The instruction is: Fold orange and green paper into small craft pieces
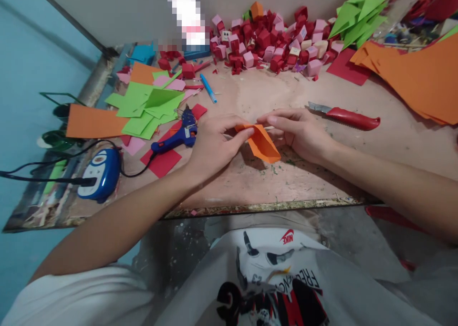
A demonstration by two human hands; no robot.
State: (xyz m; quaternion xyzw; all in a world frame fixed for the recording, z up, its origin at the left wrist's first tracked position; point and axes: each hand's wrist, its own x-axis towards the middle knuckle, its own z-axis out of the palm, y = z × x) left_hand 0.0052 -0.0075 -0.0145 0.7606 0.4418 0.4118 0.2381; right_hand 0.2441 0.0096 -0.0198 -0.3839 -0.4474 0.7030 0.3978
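Observation:
Between my hands, above the wooden table, is a folded piece of orange paper (265,144) with its hollow side facing me. My left hand (220,137) pinches its upper left edge, thumb on the near side. My right hand (298,130) is beside the paper's right side, fingers bent toward it; its fingertips are partly hidden, so I cannot tell whether they grip it. Just beyond the right wrist lies a box cutter with a red handle (354,118). A blue glue gun (179,132) rests on red paper close to my left hand.
Many small red and pink paper boxes (265,39) are heaped at the back. Green sheets (150,104) lie at left, orange sheets (415,78) at right. A blue pen (208,88) lies midway. A blue-white power socket (100,173) with black cables sits near the table's left edge.

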